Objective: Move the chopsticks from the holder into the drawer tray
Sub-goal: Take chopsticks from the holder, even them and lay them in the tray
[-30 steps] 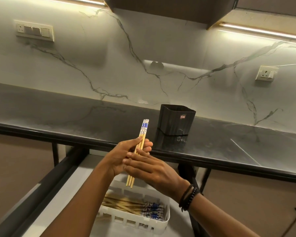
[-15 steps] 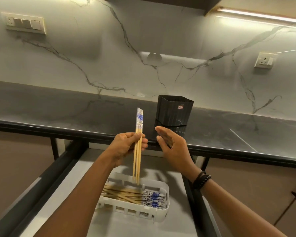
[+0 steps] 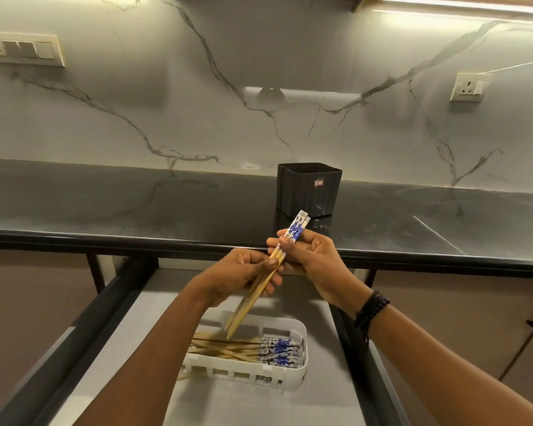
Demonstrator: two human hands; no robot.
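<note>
Both hands are closed round one small bundle of chopsticks [image 3: 247,305], held in the air over the open drawer [image 3: 148,321]. The left hand [image 3: 237,276] pinches the bare wooden shafts about midway between thumb and fingers, and the right hand [image 3: 313,259] has its fingers curled round them higher up, just under the blue-and-white patterned ends. From where I stand the bundle slopes, patterned ends up and to the right toward the counter [image 3: 136,207], thin tips down and to the left, hanging just above the far rim of the white tray [image 3: 302,332]. The tray sits in the drawer straight below the hands and a little nearer the person, and the pile of chopsticks [image 3: 228,348] already in it lies flat, running left to right with the patterned ends at the right. That's what the next bit hangs on, I'd say: the bundle's long axis has to come down from its slant to level and line up with the pile. Since the right hand already has the patterned ends on the right-hand side, no flip looks needed. The left hand is the lower one and nearer the tray. Back on the counter, well apart from the hands, the black holder [image 3: 308,189] stands upright with no sticks showing above its rim, so this looks to me like the last lot.
</note>
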